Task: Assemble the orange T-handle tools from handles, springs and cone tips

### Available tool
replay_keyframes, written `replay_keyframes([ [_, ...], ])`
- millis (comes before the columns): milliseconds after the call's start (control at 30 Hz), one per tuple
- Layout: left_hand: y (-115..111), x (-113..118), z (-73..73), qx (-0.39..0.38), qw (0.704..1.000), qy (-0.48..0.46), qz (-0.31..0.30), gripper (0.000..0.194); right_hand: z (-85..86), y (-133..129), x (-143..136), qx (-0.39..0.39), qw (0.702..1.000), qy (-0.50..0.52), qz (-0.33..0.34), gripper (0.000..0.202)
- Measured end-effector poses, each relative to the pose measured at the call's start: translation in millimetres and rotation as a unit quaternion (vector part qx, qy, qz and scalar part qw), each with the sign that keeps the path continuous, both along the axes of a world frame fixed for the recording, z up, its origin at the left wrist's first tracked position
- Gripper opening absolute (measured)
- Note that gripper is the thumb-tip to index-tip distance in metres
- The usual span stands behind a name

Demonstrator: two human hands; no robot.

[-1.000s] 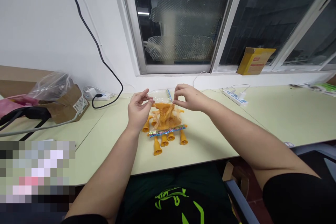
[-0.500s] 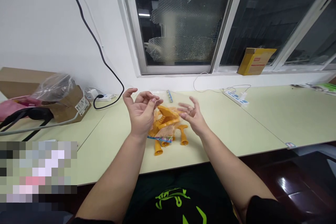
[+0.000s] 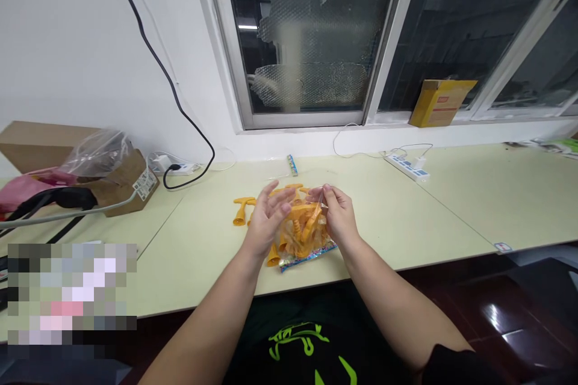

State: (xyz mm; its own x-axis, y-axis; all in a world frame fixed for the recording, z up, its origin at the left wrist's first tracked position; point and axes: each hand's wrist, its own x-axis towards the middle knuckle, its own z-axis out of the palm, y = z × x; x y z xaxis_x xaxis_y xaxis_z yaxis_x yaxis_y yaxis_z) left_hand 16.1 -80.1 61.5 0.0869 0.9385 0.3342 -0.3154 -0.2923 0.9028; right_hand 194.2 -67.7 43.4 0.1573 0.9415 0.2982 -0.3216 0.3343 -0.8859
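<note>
A clear plastic bag (image 3: 303, 236) with orange plastic parts inside and a blue patterned edge hangs low over the table's front part. My right hand (image 3: 339, 210) pinches the bag's upper right side. At the bag's left, my left hand (image 3: 270, 216) has its fingers apart, with nothing gripped between them. Several loose orange pieces lie on the table around and behind the bag, one (image 3: 240, 212) to the left of my left hand. Part of them is hidden by the hands and the bag.
A small blue patterned packet (image 3: 292, 165) lies near the wall. Power strips (image 3: 406, 166) with cables are at the back right and back left. On the left stand an open cardboard box (image 3: 130, 183) and a black strap (image 3: 67, 197). A yellow box (image 3: 442, 103) leans on the window.
Both hands have come down, and my left hand has opened and moved right. The bag has shifted right and lower, uncovering more loose orange pieces.
</note>
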Motion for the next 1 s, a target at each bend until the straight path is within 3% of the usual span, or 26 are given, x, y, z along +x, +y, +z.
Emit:
replay_keyframes([
  [100,-8,8,-8.0,0.015,0.998,0.058,-0.012,0.063,0.4,-1,-3,-0.025,0.999,0.033,-0.008,0.043],
  [200,-10,11,-6.6,0.017,0.997,0.074,0.032,0.036,3.9,-2,2,-0.008,1.000,-0.001,0.013,0.040],
  [367,-8,7,6.8,-0.007,0.996,0.050,0.070,0.033,16.0,-4,28,0.064,0.992,-0.103,0.021,0.034],
  [467,-9,7,12.3,-0.014,0.997,0.048,0.066,0.032,23.4,-11,40,0.054,0.985,-0.125,0.108,0.031],
  [567,-11,11,12.5,-0.022,0.996,0.072,0.057,0.032,27.0,-19,47,0.013,0.949,-0.212,0.233,0.035],
  [633,-12,10,10.5,-0.040,0.994,0.088,0.055,0.034,25.3,-20,54,-0.023,0.939,-0.244,0.243,0.037],
  [733,-11,0,5.8,-0.079,0.992,0.084,0.054,0.039,14.1,-9,75,-0.087,0.964,-0.197,0.154,0.040],
  [833,-11,-22,-3.2,-0.103,0.989,0.088,0.064,0.039,-5.9,13,115,-0.140,0.986,-0.085,-0.009,0.037],
  [1000,-15,-71,-30.4,-0.139,0.975,0.170,0.037,0.039,-38.1,44,211,-0.189,0.954,0.004,-0.233,0.019],
])
